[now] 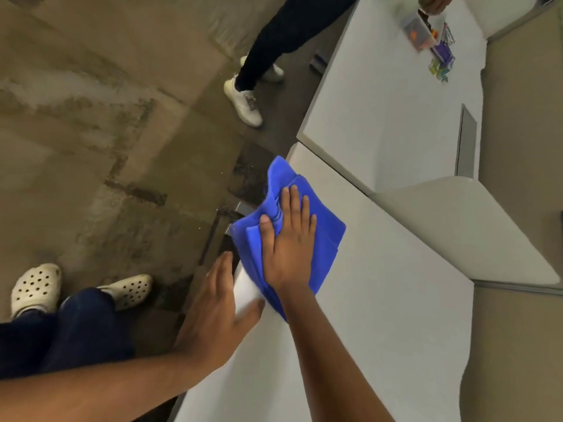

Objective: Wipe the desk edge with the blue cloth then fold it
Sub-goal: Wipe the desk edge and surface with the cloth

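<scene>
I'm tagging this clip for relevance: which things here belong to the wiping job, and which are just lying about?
Job:
blue cloth
desk
right hand flat on the cloth
left hand on the desk edge

Lying about:
clear container
small colourful items

- No words, numbers or signs can be read anywhere.
- The small colourful things [441,53] at the far end of the worktop [380,300] are too blurry and too tiny to show any letters.
- The clear box [419,32] beside them shows no label that can be read.
- The blue cloth [320,245] has no tag or print that shows.
</scene>
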A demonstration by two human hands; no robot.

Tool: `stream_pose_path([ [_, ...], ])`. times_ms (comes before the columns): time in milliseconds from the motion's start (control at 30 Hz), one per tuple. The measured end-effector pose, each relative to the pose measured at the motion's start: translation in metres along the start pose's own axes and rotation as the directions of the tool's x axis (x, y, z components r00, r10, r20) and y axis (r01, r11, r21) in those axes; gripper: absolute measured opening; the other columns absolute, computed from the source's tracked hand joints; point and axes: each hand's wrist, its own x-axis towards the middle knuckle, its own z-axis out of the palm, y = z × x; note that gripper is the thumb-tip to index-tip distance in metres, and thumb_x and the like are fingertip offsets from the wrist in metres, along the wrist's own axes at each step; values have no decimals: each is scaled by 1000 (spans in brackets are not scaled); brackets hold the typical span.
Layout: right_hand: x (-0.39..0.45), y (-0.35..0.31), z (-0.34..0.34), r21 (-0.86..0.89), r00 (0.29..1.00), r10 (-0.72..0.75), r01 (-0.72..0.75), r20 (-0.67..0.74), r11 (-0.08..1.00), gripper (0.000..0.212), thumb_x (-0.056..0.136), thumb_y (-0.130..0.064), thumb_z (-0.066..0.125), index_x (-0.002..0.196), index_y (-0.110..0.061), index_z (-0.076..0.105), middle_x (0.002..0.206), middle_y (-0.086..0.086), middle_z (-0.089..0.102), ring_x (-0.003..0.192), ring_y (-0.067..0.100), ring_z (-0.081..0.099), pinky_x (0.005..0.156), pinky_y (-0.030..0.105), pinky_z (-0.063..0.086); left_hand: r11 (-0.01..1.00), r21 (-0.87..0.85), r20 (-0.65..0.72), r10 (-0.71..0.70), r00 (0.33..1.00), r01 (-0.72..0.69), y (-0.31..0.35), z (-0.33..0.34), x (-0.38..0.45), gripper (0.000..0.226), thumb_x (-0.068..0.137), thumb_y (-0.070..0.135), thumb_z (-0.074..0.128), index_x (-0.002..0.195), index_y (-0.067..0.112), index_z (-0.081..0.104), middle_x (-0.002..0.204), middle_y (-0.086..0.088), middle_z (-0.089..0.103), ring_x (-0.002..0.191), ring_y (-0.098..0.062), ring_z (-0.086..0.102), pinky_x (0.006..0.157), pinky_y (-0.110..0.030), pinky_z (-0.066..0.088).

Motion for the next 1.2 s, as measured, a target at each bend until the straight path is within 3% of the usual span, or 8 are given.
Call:
stream_pose_path([
  [233,88,7,-20,52,983,-185,185,-10,981,58,110,-45,38,162,-19,38,171,1,36,161,22,25,132,41,14,998,-69,-2,-12,1000,12,-12,11,-1,114,84,87,52,166,33,-6,177,7,10,158,-18,27,121,-36,33],
  [333,128,4,-27,83,975,-207,213,-84,973,47,106,-47,40,125,-12,65,126,8,70,122,29,62,111,49,46,998,-60,10,-14,1000,15,-14,7,-1,115,82,92,49,167,32,-3,177,10,7,159,-17,23,124,-38,31],
  [433,140,-1,-33,84,980,-145,157,-137,984,51,101,-53,34,105,-12,64,97,4,70,94,27,65,87,41,51,999,-37,26,6,1000,-5,-11,4,0,116,82,94,45,167,31,-2,177,11,4,161,-15,18,126,-40,28],
  [533,120,-2,-26,141,976,-131,156,-172,978,45,107,-45,41,133,-15,63,134,3,68,129,26,60,116,44,43,997,-75,34,27,999,-24,-7,2,3,113,85,89,49,168,33,-3,177,15,-1,161,-14,17,127,-43,31],
  [633,58,-3,-7,119,991,-79,92,-112,989,59,110,-48,36,162,-21,38,172,-5,33,162,18,22,133,37,8,982,-64,-10,178,984,-178,-9,3,3,103,95,75,50,168,29,-5,176,16,-8,162,-6,8,127,-32,25],
  [800,20,11,-7,63,991,-135,135,-10,989,67,108,-57,24,168,-26,22,176,-10,19,164,14,10,134,37,3,964,11,-10,266,964,-266,-11,3,1,90,102,69,39,162,35,-18,171,21,-21,154,10,-13,125,-16,7],
  [1000,111,6,-20,64,992,-108,112,-61,992,57,111,-42,39,164,-20,34,173,-1,31,161,22,24,133,43,15,972,-90,35,222,974,-218,-9,-1,-1,92,103,68,46,161,46,-22,163,41,-26,142,28,-11,111,1,3],
  [1200,114,-14,-21,65,990,-28,37,-140,997,54,111,-42,41,160,-19,41,169,0,39,158,22,31,131,43,21,969,-83,62,237,969,-232,0,-9,-6,87,104,63,42,158,43,-22,167,28,-18,159,-4,12,124,-30,30],
])
